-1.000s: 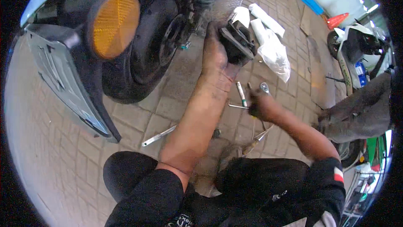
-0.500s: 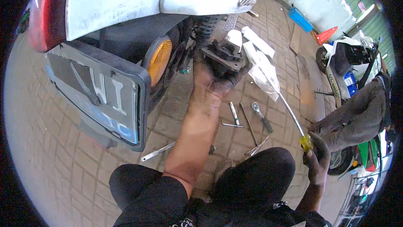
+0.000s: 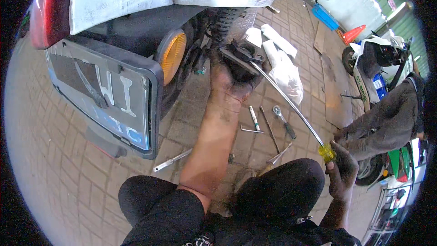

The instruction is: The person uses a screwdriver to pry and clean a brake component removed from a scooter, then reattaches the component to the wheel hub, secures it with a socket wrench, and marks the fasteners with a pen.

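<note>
My left hand (image 3: pixel 231 83), palm up and grimy, grips a black greasy metal part (image 3: pixel 241 58) that looks like a brake caliper. It is beside the rear shock spring (image 3: pixel 222 24) of a white scooter (image 3: pixel 127 0). My right hand (image 3: pixel 342 166), low at the right, is closed around the clear yellow handle of a long screwdriver (image 3: pixel 293 105). Its steel shaft slants up and left, and the tip end meets the right side of the black part. Fingers of my left hand are partly hidden beneath that part.
On the paving lie a ratchet (image 3: pixel 284 122), a white pen-like tube (image 3: pixel 254 117), a hex key (image 3: pixel 251 131), a thin rod (image 3: pixel 270 130) and a long silver tool (image 3: pixel 173 160). A white plastic bag (image 3: pixel 289 82) lies beyond. A person's trousered leg (image 3: pixel 382 118) and another scooter (image 3: pixel 364 68) are at right.
The screwdriver has swung left and down, bringing its tip end from over the white bag to the black part. My right hand shifted slightly left; the part has tilted.
</note>
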`<state>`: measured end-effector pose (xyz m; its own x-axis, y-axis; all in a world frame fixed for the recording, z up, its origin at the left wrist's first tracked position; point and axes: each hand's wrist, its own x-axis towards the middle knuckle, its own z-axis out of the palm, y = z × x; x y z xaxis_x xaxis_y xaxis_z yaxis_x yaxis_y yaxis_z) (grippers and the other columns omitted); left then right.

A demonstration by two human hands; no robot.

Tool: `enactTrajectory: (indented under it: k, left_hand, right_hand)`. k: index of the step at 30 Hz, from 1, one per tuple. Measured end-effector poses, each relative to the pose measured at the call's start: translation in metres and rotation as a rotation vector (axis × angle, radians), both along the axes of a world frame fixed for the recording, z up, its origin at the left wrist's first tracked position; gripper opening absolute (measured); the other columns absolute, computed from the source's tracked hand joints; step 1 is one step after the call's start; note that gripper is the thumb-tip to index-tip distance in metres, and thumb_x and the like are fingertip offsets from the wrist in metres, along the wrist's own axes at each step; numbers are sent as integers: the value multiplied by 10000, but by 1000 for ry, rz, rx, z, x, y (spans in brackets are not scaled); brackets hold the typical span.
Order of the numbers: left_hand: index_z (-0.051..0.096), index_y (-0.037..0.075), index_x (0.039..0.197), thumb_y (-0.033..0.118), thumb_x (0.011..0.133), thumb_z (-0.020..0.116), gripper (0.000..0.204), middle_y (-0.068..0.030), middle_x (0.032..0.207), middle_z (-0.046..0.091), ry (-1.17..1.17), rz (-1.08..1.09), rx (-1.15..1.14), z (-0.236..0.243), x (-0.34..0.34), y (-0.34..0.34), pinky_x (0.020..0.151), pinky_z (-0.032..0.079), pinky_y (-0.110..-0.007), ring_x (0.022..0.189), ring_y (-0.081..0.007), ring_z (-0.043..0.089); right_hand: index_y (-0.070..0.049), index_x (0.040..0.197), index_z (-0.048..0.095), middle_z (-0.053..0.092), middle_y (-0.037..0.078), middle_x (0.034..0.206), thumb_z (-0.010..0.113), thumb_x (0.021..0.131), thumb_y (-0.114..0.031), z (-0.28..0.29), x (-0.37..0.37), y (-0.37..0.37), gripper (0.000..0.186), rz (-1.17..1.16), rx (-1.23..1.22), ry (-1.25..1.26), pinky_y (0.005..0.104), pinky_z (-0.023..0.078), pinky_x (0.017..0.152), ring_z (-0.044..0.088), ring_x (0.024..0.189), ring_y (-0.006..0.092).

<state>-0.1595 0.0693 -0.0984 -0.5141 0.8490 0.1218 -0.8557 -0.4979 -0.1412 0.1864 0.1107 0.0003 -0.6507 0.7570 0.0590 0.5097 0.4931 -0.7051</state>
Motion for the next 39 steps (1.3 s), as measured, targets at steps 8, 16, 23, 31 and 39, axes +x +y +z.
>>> enactTrajectory:
  k: [8, 16, 23, 31, 39]
  left_hand:
    - [645, 165, 822, 352, 869, 568, 208, -7, 764, 645, 33, -7, 105, -15, -2, 6, 740, 508, -482, 710, -233, 605]
    - [648, 165, 952, 478, 897, 469, 364, -45, 912, 662, 1, 3, 13, -15, -3, 4, 822, 507, -519, 846, -276, 617]
    - [663, 181, 923, 449, 880, 504, 314, -66, 871, 696, -9, -9, 10, -7, 1, 4, 780, 519, -601, 787, -298, 664]
    - [669, 186, 986, 431, 897, 486, 319, -23, 943, 684, 76, 16, 75, -18, -1, 2, 933, 459, -591, 891, -292, 636]
    - [665, 139, 939, 358, 869, 541, 261, -61, 870, 681, -68, -64, 166, -12, -4, 2, 778, 509, -494, 808, -270, 617]
  right_hand:
    - [82, 1211, 555, 610, 186, 1210, 653, 879, -212, -7, 0, -21, 455, -69, -150, 103, 355, 423, 979, 572, 1108, 230]
    - [73, 1246, 522, 597, 178, 1211, 648, 891, -252, -15, -12, -43, 498, -46, -78, 123, 365, 408, 1000, 558, 1128, 245]
    - [51, 1295, 475, 567, 200, 1226, 620, 898, -244, -35, -12, -50, 515, 72, -11, 25, 381, 404, 1000, 537, 1151, 277]
    - [42, 1333, 427, 543, 208, 1259, 629, 884, -212, -24, -30, -74, 555, 134, 34, -111, 374, 400, 1005, 533, 1158, 290]
    - [54, 1299, 472, 547, 199, 1262, 674, 866, -256, -22, -18, -60, 570, 35, -61, 23, 370, 414, 997, 539, 1165, 263]
